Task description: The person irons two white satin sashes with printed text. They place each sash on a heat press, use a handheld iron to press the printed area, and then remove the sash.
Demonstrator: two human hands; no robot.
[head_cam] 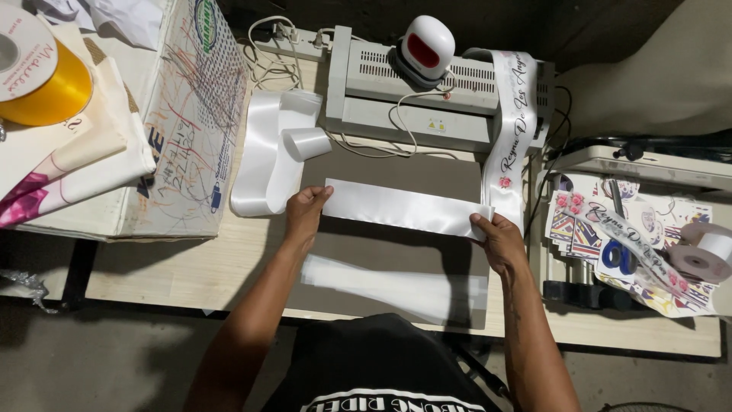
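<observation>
A length of wide white satin ribbon (404, 207) lies flat across a grey mat (396, 172) on the wooden table. My left hand (305, 215) presses on its left end, fingers over the edge. At the ribbon's right end my right hand (499, 240) pinches the edge. A translucent sheet (396, 288) lies on the mat nearer to me, below the ribbon. More white ribbon (267, 152) is folded in a loose pile just left of the mat.
A grey laminator-like machine (427, 95) stands behind the mat, with a small red-and-white heat press (425, 47) on top. A printed white sash (512, 130) drapes over its right end. A cardboard box (183, 122), a yellow ribbon spool (38, 72), and printed sheets (633, 244) flank the table.
</observation>
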